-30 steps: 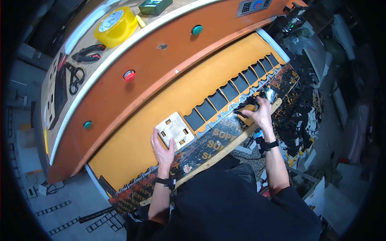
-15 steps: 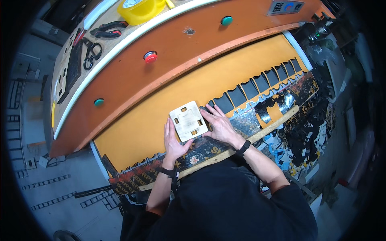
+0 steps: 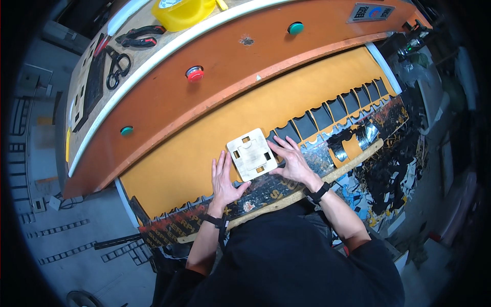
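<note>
A pale square plate [image 3: 250, 156] with rounded corners and several rectangular slots lies flat on the tan sheet material [image 3: 199, 148]. My left hand [image 3: 224, 185] is beside its left edge, fingers stretched upward and thumb spread. At the plate's right edge, my right hand [image 3: 293, 165] touches the side with its fingers extended and its thumb by the lower corner. Neither hand wraps round the plate. Right of it, a row of cut-out openings [image 3: 319, 116] shows dark surface through the tan sheet.
An orange machine beam [image 3: 163, 110] spans behind the sheet, with a red button [image 3: 194, 74] and green buttons. Pliers [image 3: 140, 37], scissors [image 3: 117, 69] and yellow tape [image 3: 184, 13] lie on top. A wooden strip [image 3: 353, 158] edges the near side; scraps [image 3: 378, 189] are heaped at right.
The plate has shifted a little to the right along the sheet. My right hand has moved right with it, and my left hand slightly right, its fingers straighter.
</note>
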A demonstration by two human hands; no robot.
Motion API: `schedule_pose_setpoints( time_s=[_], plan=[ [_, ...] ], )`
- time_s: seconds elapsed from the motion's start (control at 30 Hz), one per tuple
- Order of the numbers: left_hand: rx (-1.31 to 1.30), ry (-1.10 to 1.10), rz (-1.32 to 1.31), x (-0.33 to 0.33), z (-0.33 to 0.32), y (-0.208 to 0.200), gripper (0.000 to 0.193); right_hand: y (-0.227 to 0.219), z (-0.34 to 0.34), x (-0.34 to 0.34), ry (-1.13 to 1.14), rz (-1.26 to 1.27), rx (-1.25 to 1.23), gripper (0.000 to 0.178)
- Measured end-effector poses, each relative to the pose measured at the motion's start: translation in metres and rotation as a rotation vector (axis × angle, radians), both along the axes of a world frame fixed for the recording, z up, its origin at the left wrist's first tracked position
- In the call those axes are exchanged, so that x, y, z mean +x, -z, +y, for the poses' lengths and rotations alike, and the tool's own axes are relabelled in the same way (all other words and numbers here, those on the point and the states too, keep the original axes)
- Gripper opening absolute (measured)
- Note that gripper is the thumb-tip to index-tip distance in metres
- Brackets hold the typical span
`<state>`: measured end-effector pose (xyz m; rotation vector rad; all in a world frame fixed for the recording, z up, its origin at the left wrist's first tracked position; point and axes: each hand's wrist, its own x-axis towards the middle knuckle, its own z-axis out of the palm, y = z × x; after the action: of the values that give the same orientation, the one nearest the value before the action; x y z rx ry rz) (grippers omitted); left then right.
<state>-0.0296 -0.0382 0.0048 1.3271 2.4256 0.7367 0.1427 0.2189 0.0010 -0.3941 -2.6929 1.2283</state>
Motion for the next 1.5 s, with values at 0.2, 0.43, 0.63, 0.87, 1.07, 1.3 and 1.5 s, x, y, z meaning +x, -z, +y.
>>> schedule_pose_setpoints(
  time_s=[0.2,0.43,0.63,0.87,1.07,1.3,1.5],
  plan=[
    [0.023,-0.018,0.005,0.0,-0.003,0.001,0.126,0.001,0.002,-0.005,-0.026,0.023,0.007,0.112],
    [0.036,-0.017,0.007,-0.001,-0.006,0.001,0.127,-0.001,-0.002,-0.003,-0.014,0.011,0.02,0.111],
    [0.023,-0.017,0.022,0.002,-0.005,0.002,0.13,0.0,-0.004,0.002,0.011,0.003,0.035,0.107],
    [0.024,-0.015,0.015,0.006,-0.008,0.007,0.131,-0.001,-0.007,0.006,0.037,-0.02,0.056,0.108],
    [0.046,0.016,0.014,-0.001,-0.015,0.004,0.129,0.002,-0.016,0.004,0.07,-0.036,0.067,0.109],
    [0.069,0.006,0.014,-0.003,-0.005,0.001,0.126,-0.001,-0.004,0.001,0.039,-0.002,0.065,0.109],
    [0.093,-0.012,0.039,0.0,-0.001,0.001,0.123,-0.005,0.002,-0.002,0.011,0.01,0.038,0.109]
  ],
)
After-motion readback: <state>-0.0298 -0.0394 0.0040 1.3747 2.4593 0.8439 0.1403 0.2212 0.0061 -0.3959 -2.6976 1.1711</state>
